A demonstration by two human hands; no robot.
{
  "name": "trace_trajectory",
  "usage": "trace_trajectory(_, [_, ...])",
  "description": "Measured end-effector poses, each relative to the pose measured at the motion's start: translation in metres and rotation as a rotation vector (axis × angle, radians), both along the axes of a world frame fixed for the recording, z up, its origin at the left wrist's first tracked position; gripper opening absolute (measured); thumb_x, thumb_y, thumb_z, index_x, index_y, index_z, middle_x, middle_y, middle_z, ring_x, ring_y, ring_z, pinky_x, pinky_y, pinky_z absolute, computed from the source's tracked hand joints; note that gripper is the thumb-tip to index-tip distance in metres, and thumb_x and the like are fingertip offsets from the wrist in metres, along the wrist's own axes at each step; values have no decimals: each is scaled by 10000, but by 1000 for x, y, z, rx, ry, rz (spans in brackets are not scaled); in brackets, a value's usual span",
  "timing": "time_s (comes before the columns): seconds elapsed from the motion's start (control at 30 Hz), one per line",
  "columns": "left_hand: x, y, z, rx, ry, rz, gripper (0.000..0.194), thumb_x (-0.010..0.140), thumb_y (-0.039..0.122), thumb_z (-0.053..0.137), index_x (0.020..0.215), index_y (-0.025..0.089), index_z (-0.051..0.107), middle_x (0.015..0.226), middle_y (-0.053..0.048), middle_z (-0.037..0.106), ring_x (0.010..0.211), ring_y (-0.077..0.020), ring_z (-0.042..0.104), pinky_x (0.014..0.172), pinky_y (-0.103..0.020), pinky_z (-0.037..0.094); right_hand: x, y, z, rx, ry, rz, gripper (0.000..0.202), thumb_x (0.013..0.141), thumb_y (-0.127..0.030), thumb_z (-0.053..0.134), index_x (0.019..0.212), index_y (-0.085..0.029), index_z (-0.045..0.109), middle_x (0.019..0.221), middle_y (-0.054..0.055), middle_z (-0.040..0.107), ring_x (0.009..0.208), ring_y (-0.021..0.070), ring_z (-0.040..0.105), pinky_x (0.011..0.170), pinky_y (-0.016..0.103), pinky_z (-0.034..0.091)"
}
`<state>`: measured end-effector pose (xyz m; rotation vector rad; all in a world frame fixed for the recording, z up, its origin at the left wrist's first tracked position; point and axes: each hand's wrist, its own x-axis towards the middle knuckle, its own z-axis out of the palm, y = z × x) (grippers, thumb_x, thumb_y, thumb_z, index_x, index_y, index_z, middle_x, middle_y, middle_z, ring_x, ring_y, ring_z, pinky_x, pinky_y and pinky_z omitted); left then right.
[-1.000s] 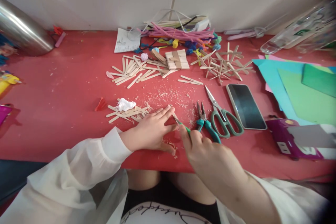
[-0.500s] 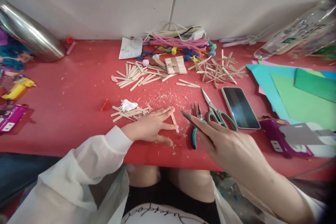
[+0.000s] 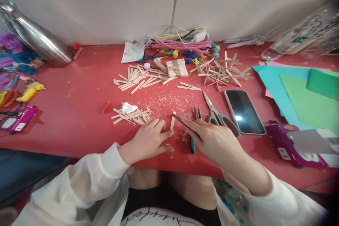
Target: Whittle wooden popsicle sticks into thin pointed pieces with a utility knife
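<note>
My left hand lies low over the red table, its index finger pressing the lower end of a craft stick, the other fingers curled in. In my right hand is a thin dark knife, gripped with the index finger along it; its tip meets the stick's upper end. Pale wood shavings are scattered around the stick. Teal-handled pliers lie partly under my right hand, beside green-handled scissors.
A small pile of sticks with white crumpled material lies left. More craft sticks and a bundled stack sit behind. A phone, coloured paper and a purple device are right; a steel flask stands left.
My left fingers have drawn back and curled, and the stick's top has swung left. My right hand has moved left, bringing the knife tip onto the stick.
</note>
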<state>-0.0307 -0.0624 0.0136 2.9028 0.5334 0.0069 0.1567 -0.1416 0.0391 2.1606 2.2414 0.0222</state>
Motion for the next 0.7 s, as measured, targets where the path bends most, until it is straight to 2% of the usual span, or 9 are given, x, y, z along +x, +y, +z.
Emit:
trace_trajectory(0.1, [-5,7,3,48,24,48,481,846,530,426,1165,191,549,925,-91,506,878,-235,461,749,-374,440,7,-9,0,-1,-34,4,430,815,-211,479,1235,-272,543,804,12,699,492,148,622,366,248,278])
trace_trajectory(0.27, [-5,18,-1,77,-4,134,631,828,627,333,1194,156,538,960,-114,525,912,-245,486,800,-402,434,8,-28,-1,66,0,69,394,786,-200,502,1166,-221,603,730,7,689,392,121,573,315,239,271])
trace_trajectory(0.4, [-3,15,-4,81,-2,129,724,789,660,376,1275,130,460,1151,-150,509,1061,-287,464,918,-444,385,4,-36,-1,104,87,100,370,817,-210,454,1152,-221,612,734,12,690,402,113,573,312,227,326])
trace_trajectory(0.53, [-4,5,-3,14,36,13,853,736,700,429,1329,89,374,1399,-185,326,1310,-304,244,1039,-428,284,5,-36,-1,146,149,35,375,839,-229,425,1171,-207,599,715,15,686,449,132,604,322,227,377])
trace_trajectory(0.6, [-5,4,-3,-35,77,-54,924,706,742,403,1365,100,315,1453,-201,218,1356,-312,134,1036,-446,282,6,-33,-1,148,179,12,379,847,-230,410,1176,-196,597,716,26,687,470,137,614,341,228,402])
trace_trajectory(0.7, [-6,8,-4,-101,130,-99,971,683,765,397,1401,131,240,1475,-224,102,1365,-341,67,1015,-489,287,4,-28,-1,114,222,26,384,855,-216,387,1174,-185,599,703,37,687,479,140,613,382,234,440])
